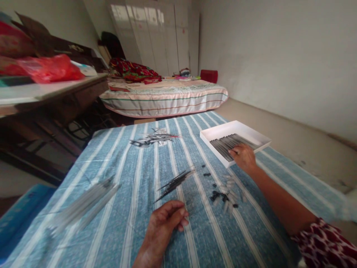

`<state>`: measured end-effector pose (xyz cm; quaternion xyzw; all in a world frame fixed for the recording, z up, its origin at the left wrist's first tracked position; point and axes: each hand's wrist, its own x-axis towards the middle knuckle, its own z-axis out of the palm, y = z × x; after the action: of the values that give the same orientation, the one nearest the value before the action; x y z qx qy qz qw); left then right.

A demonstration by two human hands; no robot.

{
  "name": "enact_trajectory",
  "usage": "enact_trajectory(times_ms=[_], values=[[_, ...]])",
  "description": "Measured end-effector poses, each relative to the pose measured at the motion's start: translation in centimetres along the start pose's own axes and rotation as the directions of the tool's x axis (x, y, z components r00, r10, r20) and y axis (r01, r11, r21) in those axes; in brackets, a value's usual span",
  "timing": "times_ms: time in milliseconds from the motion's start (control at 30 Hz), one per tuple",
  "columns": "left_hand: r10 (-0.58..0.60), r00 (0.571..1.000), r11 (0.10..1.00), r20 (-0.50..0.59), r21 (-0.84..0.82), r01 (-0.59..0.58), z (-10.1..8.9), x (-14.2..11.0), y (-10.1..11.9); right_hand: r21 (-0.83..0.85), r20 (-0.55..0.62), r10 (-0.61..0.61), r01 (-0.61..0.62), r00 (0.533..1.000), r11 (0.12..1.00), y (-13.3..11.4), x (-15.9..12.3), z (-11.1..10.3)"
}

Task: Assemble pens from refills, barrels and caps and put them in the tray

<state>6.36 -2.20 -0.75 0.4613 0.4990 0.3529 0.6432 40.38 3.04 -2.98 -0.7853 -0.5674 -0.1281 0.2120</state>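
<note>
My right hand (pixel 243 157) reaches over the near edge of a white box (pixel 235 126). Its fingers are pinched on a slim grey pen at the end of a row of similar pens (pixel 223 147) lying in the box. My left hand (pixel 167 223) is just above the striped cloth, thumb pressed to curled fingers, with nothing seen in them. Just beyond it lies a loose bundle of thin black pen refills (pixel 174 184). Between my hands are scattered small black and clear pieces, like pen caps and plugs (pixel 224 195).
Translucent tubes (pixel 83 204) lie at the left on the blue striped cloth (pixel 125 223). Farther back is a pile of dark thin parts (pixel 156 138). A side table with a red plastic bag (pixel 52 69) stands left, a bed (pixel 167 96) behind, and a blue crate (pixel 25 219) at lower left.
</note>
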Motion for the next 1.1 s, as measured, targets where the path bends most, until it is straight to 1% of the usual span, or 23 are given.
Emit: enact_trajectory(times_ms=[167,267,367,467,500,567,633,667,700,767,867,967,1033,1100], values=[[-0.012,1.000,1.000,0.022,0.021,0.012,-0.4,0.2,-0.2,0.006,-0.045,-0.005,0.005,0.999,1.000,-0.5,0.2,0.3],[-0.045,0.997,0.998,0.068,0.040,0.042,-0.7,0.5,-0.3,0.022,-0.068,-0.011,0.012,0.998,1.000,-0.5,-0.1,0.1],[-0.064,0.992,0.997,0.107,0.059,0.058,-0.8,0.6,0.1,0.051,-0.094,-0.016,0.020,0.995,0.999,-0.2,-0.7,-0.7],[-0.057,0.992,0.996,0.109,0.068,0.050,-0.6,0.3,0.6,0.083,-0.121,-0.013,0.023,0.993,0.996,0.0,-1.8,-2.1],[-0.057,0.992,0.996,0.110,0.071,0.050,-0.5,0.2,0.8,0.126,-0.121,-0.010,0.025,0.993,0.992,-0.1,-2.4,-2.6],[-0.059,0.992,0.995,0.110,0.085,0.050,-0.4,0.1,0.9,0.288,-0.089,0.011,0.015,0.996,0.958,-0.4,-3.9,-3.4],[-0.059,0.992,0.992,0.114,0.115,0.046,-0.3,0.2,0.7,0.479,-0.015,0.022,-0.013,1.000,0.878,-0.9,-6.0,-3.9],[-0.058,0.992,0.990,0.116,0.132,0.043,-0.3,0.3,0.5,0.538,0.023,0.008,-0.019,1.000,0.843,-1.3,-7.2,-3.9],[-0.057,0.991,0.988,0.120,0.149,0.038,-0.3,0.4,0.3,0.564,0.053,-0.025,-0.009,0.998,0.826,-1.6,-8.4,-3.8],[-0.055,0.991,0.985,0.125,0.169,0.034,-0.3,0.5,-0.1,0.549,0.100,-0.097,0.026,0.990,0.836,-2.2,-10.6,-3.3],[-0.046,0.991,0.982,0.123,0.186,0.023,-0.3,0.5,-0.2,0.436,0.173,-0.149,0.060,0.974,0.898,-3.0,-12.7,-2.4],[-0.036,0.991,0.980,0.130,0.196,0.010,-0.2,0.3,-0.1,0.354,0.215,-0.142,0.059,0.966,0.934,-3.9,-13.2,-1.8],[-0.034,0.990,0.980,0.138,0.201,0.006,-0.2,0.2,0.0,0.324,0.219,-0.151,0.074,0.964,0.943,-4.6,-13.0,-1.6],[-0.035,0.989,0.978,0.145,0.208,0.004,-0.2,0.1,-0.1,0.302,0.205,-0.185,0.118,0.961,0.946,-5.4,-12.9,-1.5]])
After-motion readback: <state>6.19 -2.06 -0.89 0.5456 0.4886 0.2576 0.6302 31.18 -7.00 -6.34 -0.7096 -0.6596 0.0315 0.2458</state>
